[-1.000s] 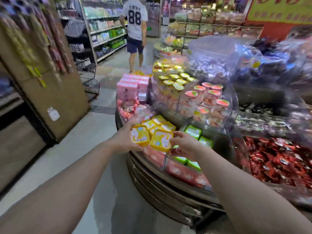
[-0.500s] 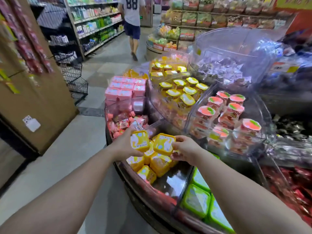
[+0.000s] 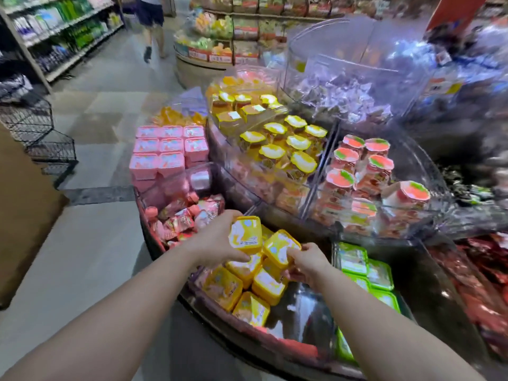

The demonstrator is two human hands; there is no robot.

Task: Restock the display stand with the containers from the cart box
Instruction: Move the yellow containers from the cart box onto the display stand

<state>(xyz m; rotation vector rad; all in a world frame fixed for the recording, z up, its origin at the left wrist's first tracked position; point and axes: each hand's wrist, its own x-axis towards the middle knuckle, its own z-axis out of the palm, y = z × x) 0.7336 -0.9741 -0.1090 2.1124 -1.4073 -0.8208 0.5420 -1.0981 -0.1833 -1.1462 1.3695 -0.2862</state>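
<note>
My left hand [image 3: 213, 242] grips a square yellow container [image 3: 245, 234] by its side, lid facing me. My right hand [image 3: 308, 264] holds a second yellow container [image 3: 280, 247] just to its right. Both are held over the lower tier of the round display stand [image 3: 247, 350], above a loose pile of the same yellow containers [image 3: 247, 284], several of them tilted. The cart box is out of view.
Green containers [image 3: 365, 266] fill the compartment to the right, pink packets [image 3: 181, 218] the one to the left. Pink boxes [image 3: 165, 152] and clear upper bins with yellow-lidded [image 3: 286, 141] and red-lidded cups [image 3: 368, 171] stand behind. A wire basket [image 3: 41, 133] sits by the aisle; a person [image 3: 151, 26] walks away.
My view has tilted down and closer to the stand. Both hands, each still holding a yellow container, have come lower over the yellow pile. The person in the aisle has walked farther off.
</note>
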